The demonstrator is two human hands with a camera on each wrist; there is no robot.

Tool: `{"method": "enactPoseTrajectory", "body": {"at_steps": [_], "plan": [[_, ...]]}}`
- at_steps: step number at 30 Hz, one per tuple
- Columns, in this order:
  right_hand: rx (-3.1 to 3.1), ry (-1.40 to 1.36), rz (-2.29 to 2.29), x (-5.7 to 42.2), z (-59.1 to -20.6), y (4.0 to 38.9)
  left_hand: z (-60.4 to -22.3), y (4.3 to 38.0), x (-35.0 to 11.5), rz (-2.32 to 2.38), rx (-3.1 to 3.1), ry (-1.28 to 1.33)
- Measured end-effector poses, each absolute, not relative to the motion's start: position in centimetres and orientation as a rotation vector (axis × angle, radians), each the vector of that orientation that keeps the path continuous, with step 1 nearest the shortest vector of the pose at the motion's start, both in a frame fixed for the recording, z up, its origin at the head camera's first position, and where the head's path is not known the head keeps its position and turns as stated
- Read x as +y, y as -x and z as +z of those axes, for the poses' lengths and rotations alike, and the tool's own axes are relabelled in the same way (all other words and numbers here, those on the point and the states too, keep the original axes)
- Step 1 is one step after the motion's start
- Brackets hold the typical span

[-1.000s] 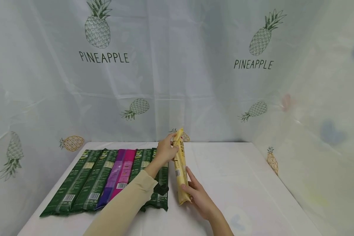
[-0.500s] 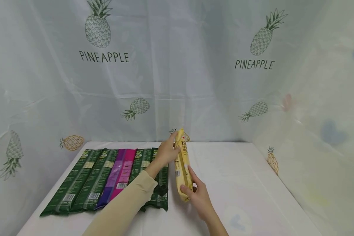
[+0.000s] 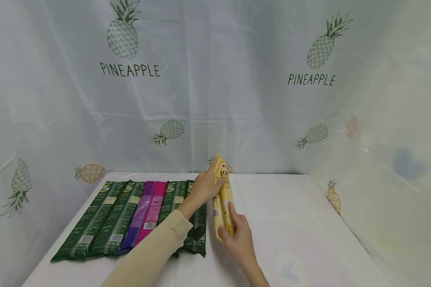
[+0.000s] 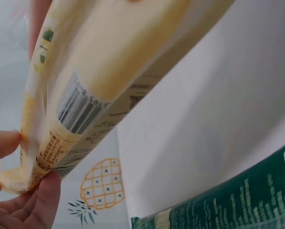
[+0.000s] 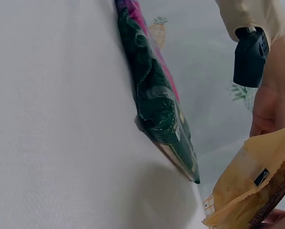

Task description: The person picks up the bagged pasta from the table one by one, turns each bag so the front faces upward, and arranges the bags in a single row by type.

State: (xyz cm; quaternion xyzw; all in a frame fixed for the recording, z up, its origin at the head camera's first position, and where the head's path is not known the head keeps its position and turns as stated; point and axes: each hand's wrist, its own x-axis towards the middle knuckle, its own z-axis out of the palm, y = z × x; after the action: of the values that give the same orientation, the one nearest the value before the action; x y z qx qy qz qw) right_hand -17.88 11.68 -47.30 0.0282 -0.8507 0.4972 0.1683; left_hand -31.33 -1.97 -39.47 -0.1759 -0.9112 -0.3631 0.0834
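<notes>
Both hands hold one long yellow packet [image 3: 228,195] tilted above the white table, just right of a row of packets. My left hand [image 3: 205,185] grips its far end. My right hand [image 3: 240,239] grips the near end, thumb on the left side and fingers on the right. In the left wrist view, the yellow packet [image 4: 128,47] shows its barcode, and the left hand [image 4: 27,202] pinches its end. The crimped near end of the yellow packet [image 5: 242,186] appears in the right wrist view, with the right hand [image 5: 281,220] mostly hidden behind it.
Several dark green packets [image 3: 89,223] lie side by side on the table [image 3: 291,223], with a purple and pink packet [image 3: 153,207] among them. The left forearm partly covers the row. A pineapple-printed curtain [image 3: 237,99] hangs behind and at both sides.
The yellow packet has turned about its length, so more of its printed front shows. Its near end has risen a little, and the right hand has moved up slightly with it.
</notes>
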Motion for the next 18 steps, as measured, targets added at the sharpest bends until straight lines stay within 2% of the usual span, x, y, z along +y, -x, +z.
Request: {"method": "enactPoseTrajectory", "body": {"at_steps": [9, 18], "plan": [[-2.439, -0.173, 1.231, 11.38, -47.33, 17.61, -40.45, 31.69, -2.24, -1.341, -2.676, 0.464], [-2.423, -0.175, 1.098, 11.31, -47.36, 17.51, -40.55, 31.54, -2.22, -1.363, -2.67, 0.483]]}}
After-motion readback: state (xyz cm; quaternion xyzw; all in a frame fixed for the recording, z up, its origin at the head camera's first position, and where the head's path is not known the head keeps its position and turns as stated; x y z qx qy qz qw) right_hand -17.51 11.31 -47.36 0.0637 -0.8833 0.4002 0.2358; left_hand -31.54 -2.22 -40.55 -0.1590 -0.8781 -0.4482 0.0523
